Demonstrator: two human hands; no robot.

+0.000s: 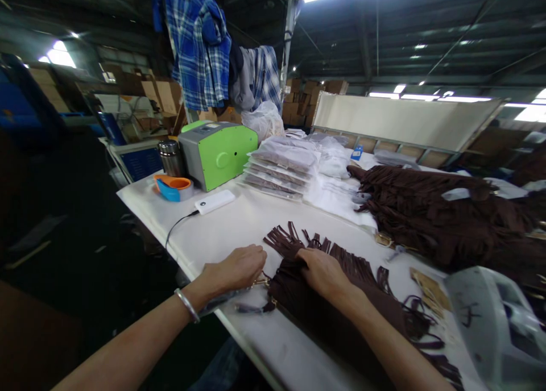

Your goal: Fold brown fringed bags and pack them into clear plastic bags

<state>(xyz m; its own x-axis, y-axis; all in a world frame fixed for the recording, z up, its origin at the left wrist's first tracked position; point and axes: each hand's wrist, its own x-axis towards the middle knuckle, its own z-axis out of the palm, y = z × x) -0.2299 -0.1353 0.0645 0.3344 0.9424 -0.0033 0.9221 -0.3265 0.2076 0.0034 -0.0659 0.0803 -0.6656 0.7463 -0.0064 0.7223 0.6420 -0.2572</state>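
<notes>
A dark brown fringed bag (pixel 354 306) lies across the near part of the table, its fringe strips spread toward the far side. My right hand (pixel 322 271) rests on its upper part, fingers curled into the brown material. At the bag's left end, my left hand (pixel 243 263) is closed, fingertips pressed together beside a small gold-coloured metal fitting (pixel 261 281). Whatever those fingers hold is hidden. Below the left hand, a dark tassel-like piece (pixel 251 308) in clear plastic lies near the table edge, blurred.
On the white table (pixel 205 226) are a green-grey machine (pixel 226 155), a steel flask (pixel 171 158), an orange-blue tape ring (pixel 173 186) and a white power bank (pixel 215 202) with a cable. Behind stand stacked plastic-wrapped packs (pixel 281 166). To the right are piled brown fringed goods (pixel 426 209) and a grey-white device (pixel 490 323).
</notes>
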